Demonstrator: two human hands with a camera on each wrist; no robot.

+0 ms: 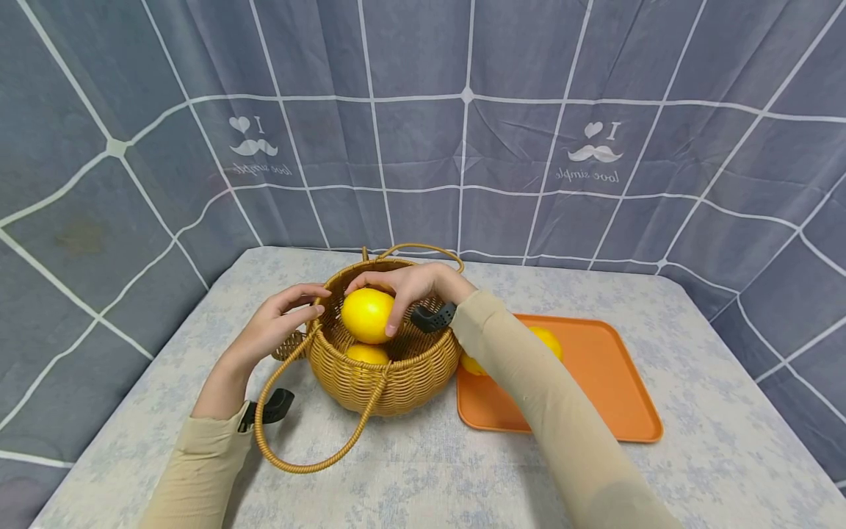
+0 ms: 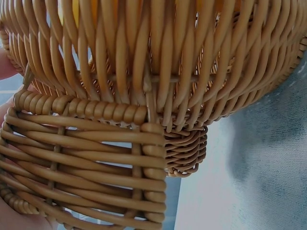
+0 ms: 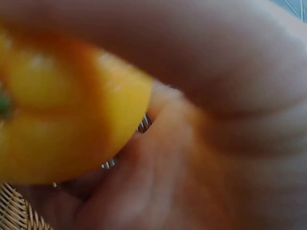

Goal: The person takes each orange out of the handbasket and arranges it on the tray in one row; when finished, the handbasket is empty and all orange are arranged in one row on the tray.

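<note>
My right hand (image 1: 413,286) grips a yellow fruit (image 1: 367,315) inside the mouth of a wicker basket (image 1: 390,382). In the right wrist view, thumb and fingers lie round the fruit (image 3: 57,105), and a green spot shows at its left. Beneath it in the basket lies another yellow fruit (image 1: 367,354). The left hand (image 1: 267,327) holds the basket's left rim, its fingertips at the edge. In the left wrist view, a small woven piece (image 2: 86,163) stands out from the basket's side (image 2: 168,57), with parts of the hand behind it at the left edge.
An orange tray (image 1: 595,367) lies right of the basket, with yellow fruit (image 1: 547,341) on it, partly covered by the right sleeve. One basket handle (image 1: 297,468) hangs towards the front, the other stands at the back. A grey-blue checked curtain (image 1: 423,147) rises behind the table.
</note>
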